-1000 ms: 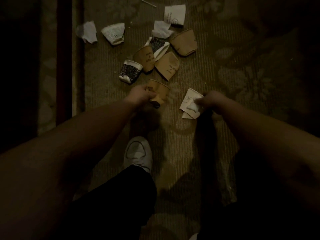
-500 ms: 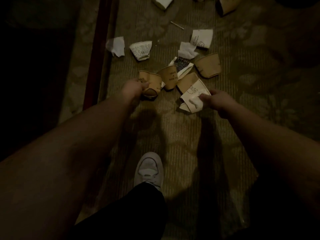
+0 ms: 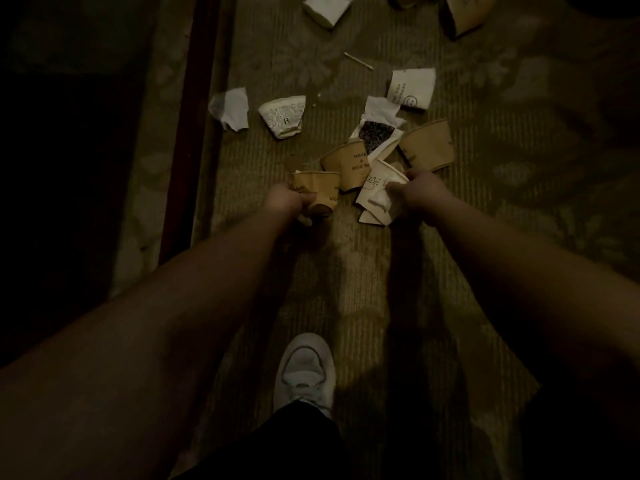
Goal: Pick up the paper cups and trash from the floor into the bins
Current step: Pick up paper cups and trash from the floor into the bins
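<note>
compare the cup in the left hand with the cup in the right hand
The brown cup in the left hand is kraft-coloured with dark block lettering; the white cup in the right hand is pale with a small drawn figure. The brown cup keeps a round mouth; the white cup looks flattened, with crumpled white paper against it. Both are paper cups held off the carpet.

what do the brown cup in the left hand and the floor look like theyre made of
Brown cup: looks like kraft paper, matte, with printed black lettering and a dented wall; the left hand grips it. Floor: seemingly low-pile carpet, with ribbed woven lines and a faint floral pattern, though the dim light leaves this uncertain.
</note>
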